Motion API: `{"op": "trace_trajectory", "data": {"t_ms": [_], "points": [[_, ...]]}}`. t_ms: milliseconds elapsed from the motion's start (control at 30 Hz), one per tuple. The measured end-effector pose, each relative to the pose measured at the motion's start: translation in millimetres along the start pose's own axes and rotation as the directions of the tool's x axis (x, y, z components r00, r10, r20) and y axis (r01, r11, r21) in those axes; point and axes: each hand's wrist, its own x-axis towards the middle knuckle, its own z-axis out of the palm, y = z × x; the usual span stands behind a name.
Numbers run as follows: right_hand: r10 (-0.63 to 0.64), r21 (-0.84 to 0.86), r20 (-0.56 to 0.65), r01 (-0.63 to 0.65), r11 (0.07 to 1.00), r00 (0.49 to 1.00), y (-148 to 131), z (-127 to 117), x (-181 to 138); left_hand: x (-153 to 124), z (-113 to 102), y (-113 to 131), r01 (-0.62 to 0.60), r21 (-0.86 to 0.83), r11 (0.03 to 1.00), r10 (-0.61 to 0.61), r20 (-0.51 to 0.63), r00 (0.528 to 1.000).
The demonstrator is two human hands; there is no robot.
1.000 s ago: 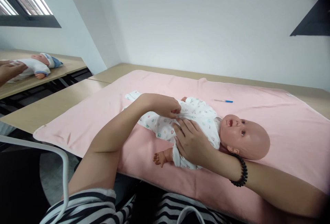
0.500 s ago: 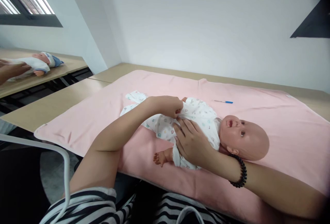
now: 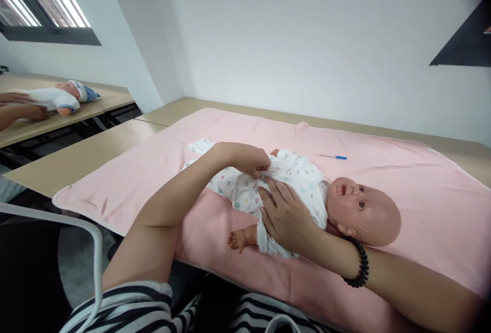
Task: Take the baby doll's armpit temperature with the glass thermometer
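The doll (image 3: 364, 210) is lying on its back on the pink blanket (image 3: 153, 169) covering the surface, head to the right. The left hand (image 3: 251, 159) is still pinching the suit (image 3: 303, 177) by its front edge, fingers clenched on the cloth, barely shifting over the last second. The right hand (image 3: 287, 218) is staying flat on the chest, fingers released, steadying the doll. A pen (image 3: 333, 157) is lying beyond.

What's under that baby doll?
The baby doll lies on a pink blanket spread over a wooden table. The right hand rests flat on its suit; the left hand pinches it. What lies directly beneath the doll is covered.
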Motion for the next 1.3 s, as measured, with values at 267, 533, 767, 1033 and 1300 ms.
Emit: {"op": "trace_trajectory", "data": {"t_ms": [267,533,767,1033,1300], "points": [[0.007,0.012,0.006,-0.007,1.0,1.0,0.0,-0.7,-0.7,-5.2,-6.3,-19.0,-0.14,-0.133,0.981,0.137,-0.032,0.99],[0.004,0.001,-0.028,-0.004,1.0,1.0,-1.5,2.9,-2.2,-6.9,-8.8,-24.9,-0.245,-0.22,0.944,0.239,-0.057,0.969],[0.012,-0.03,-0.086,-0.015,0.999,0.996,-1.2,4.9,-0.9,-9.8,-10.3,-23.3,-0.285,-0.246,0.927,0.282,-0.049,0.958],[0.008,-0.026,-0.036,-0.009,1.0,0.999,-0.1,2.0,0.7,-10.5,-8.6,-23.1,-0.212,-0.235,0.949,0.212,-0.026,0.977],[0.013,-0.04,-0.048,-0.015,0.999,0.999,-0.6,2.8,0.2,-13.8,-8.7,-21.1,-0.079,-0.207,0.975,0.088,0.036,0.995]]}}
